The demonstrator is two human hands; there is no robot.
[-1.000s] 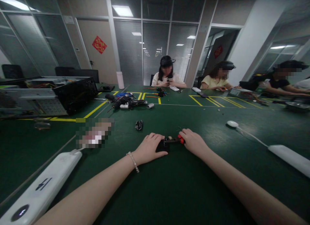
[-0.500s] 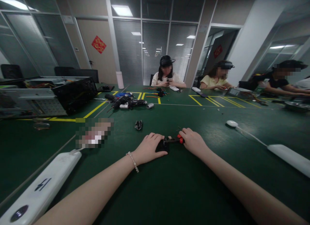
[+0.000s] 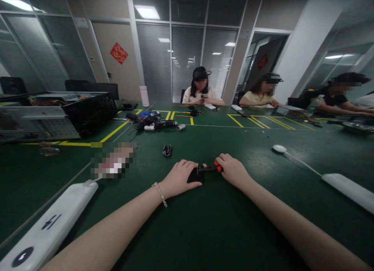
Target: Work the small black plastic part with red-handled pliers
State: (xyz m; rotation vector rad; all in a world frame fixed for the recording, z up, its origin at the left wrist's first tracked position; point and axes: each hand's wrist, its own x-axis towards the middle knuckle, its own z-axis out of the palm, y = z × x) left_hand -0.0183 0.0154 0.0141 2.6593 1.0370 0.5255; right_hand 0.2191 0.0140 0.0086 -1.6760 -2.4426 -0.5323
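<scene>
With thumb and fingers around its edges, my left hand (image 3: 179, 178) grips a small flat black part (image 3: 195, 176) on the green table (image 3: 233, 232). My right hand (image 3: 233, 169) is closed on the red handles of a pair of pliers (image 3: 217, 166). The dark jaws point left and meet the black part's right side; whether they bite on anything is too small to tell. A tiny pale piece lies just behind the jaws. Farther back, a small black and silver part (image 3: 167, 150) sits by itself.
A pile of cables and tools (image 3: 152, 121) lies beyond, near an opened computer case (image 3: 58, 115) at left. White power banks with cables flank my arms, one on the left (image 3: 67, 208), one on the right (image 3: 349, 189). Several people sit across the table.
The pliers' jaws have shifted very slightly against the black part. Both my hands stay almost where they were.
</scene>
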